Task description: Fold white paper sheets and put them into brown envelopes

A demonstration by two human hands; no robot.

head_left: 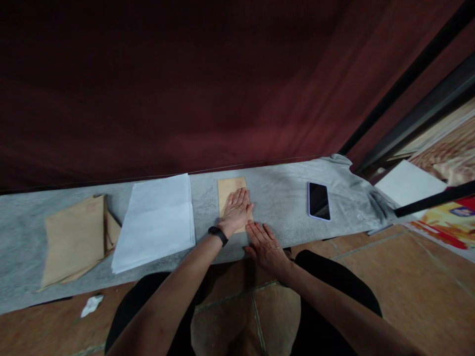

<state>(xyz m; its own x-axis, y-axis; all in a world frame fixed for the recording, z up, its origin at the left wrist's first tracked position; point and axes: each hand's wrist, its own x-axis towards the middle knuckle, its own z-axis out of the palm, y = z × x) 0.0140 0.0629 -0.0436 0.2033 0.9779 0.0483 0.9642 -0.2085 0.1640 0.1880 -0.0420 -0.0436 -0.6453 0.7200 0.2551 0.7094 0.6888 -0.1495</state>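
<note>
Tan envelope (227, 187); white sheets (158, 222); mottled grey cloth (282, 200)

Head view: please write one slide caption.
Left hand flat on brown paper, right hand at its edge, phone nearby.

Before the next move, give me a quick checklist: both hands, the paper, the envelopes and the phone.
1. Left hand flat on the brown envelope: ok.
2. Right hand touching that envelope: cannot tell; its fingers lie at the near right corner.
3. White paper stack apart from that envelope: ok.
4. Envelope pile squared up: not ok, edges uneven.
5. Phone away from both hands: ok.
</note>
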